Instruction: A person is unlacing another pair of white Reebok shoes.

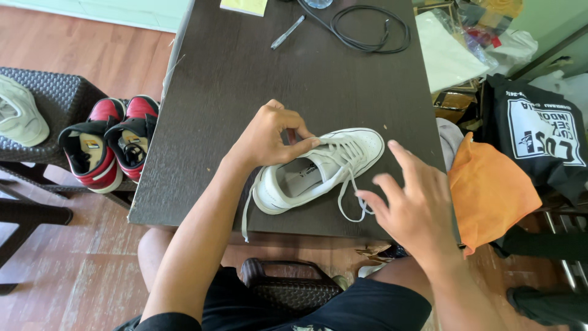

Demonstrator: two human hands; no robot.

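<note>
A: White shoe (318, 171) lying near the front edge of the dark table (245, 79), toe pointing up and to the right, heel toward the person. Where are the hands?

B: Left hand (269, 138) is on the shoe at the tongue, thumb and forefinger pinched together at the top of the opening, looks like it's nipping the tongue or a bit of lace there. Wrist bent, forearm coming up from the lower left.

A: And the right hand (416, 208)?

B: Off the shoe, just beside it to the right, over the table edge. Fingers spread and loosely curled, palm turned away from the camera. The fingertips are near the lace (355, 202) that loops out of the eyelets, but I can't tell whether they're actually gripping it.

A: How would you rate the shoe to handle?

B: Light, I'd say, one hand shifts it easily. The upper looks like smooth leather or the like, so a bit slick; the sole and heel collar are the firm places to grab. The lace is soft and limp: one end hangs over the table edge on the left, another loops on the right. It wants a fingertip pinch, not a full grip.

A: Anything else around?

B: A red and black pair of sneakers (110, 144) on a wicker stool at the left, well apart. A pen (288, 32) and a black cable (367, 27) at the far end of the table. An orange bag (490, 190) just off the right edge.
</note>
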